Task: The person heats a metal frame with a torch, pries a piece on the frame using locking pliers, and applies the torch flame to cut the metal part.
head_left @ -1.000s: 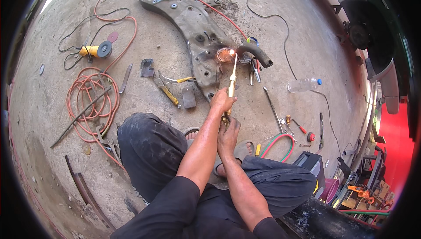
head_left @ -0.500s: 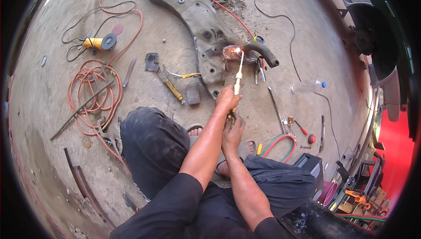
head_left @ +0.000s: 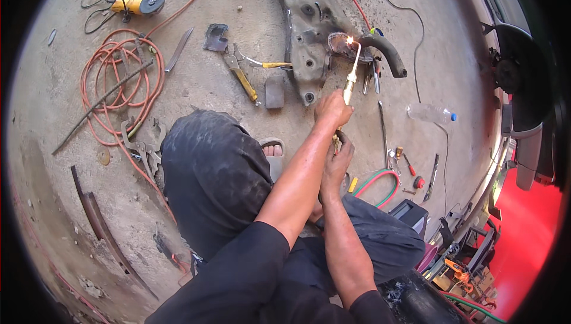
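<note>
My left hand (head_left: 333,109) is closed around the brass body of a gas torch (head_left: 351,80). Just behind it, my right hand (head_left: 337,154) grips the torch's rear end, with its fingers partly hidden. From the thin bent tip, a small bright flame (head_left: 350,40) meets a rounded, reddish-brown metal patch (head_left: 338,46). That patch sits on a large grey pressed-metal frame part (head_left: 309,35) lying on the floor. A curved dark tube (head_left: 389,53) juts out beside the patch. Locking pliers (head_left: 375,76) hang next to the tube.
A yellow angle grinder (head_left: 134,6) and a coiled orange hose (head_left: 89,95) lie left. Near the frame part are a yellow-handled tool (head_left: 242,83) and a grey block (head_left: 274,92). Rightward are a plastic bottle (head_left: 428,112), red-green hoses (head_left: 392,184) and small tools.
The whole view has shifted, so the floor and frame part appear higher up. Both hands keep hold of the torch, its flame still at the patch. The reddish glow around it looks weaker.
</note>
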{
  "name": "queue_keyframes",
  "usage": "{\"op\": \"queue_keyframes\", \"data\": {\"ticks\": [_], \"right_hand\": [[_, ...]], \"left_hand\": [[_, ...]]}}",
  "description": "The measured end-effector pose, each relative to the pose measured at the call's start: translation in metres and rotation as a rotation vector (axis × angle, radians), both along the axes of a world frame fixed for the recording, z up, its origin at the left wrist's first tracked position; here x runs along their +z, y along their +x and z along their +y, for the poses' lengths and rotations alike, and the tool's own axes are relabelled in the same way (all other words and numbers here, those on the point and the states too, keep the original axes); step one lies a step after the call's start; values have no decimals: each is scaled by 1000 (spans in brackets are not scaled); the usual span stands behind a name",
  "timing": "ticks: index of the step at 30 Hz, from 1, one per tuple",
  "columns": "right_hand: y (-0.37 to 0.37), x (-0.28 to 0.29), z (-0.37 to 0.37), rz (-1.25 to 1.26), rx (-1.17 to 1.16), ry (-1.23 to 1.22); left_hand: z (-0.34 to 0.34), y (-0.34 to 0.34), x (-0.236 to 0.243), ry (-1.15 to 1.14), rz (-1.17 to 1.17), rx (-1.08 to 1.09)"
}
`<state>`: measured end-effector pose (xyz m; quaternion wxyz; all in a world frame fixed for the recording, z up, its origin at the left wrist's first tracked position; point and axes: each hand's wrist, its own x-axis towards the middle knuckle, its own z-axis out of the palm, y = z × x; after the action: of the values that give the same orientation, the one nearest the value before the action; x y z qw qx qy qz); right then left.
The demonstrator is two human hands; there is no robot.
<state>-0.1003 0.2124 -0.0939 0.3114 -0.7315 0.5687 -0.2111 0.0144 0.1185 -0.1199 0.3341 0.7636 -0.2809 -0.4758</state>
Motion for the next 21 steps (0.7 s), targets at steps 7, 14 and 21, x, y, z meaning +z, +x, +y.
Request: {"op": "queue_keyframes", "data": {"ticks": [7,14,21], "right_hand": [[-4,-1,-2,12,3,-4],[-4,-3,1,31,8,-20],[-2,-1,3,56,2,-4]], "left_hand": [[0,-4,-2,-35,22,42],[1,1,3,2,35,-7],[3,2,6,-8,44,4]]}}
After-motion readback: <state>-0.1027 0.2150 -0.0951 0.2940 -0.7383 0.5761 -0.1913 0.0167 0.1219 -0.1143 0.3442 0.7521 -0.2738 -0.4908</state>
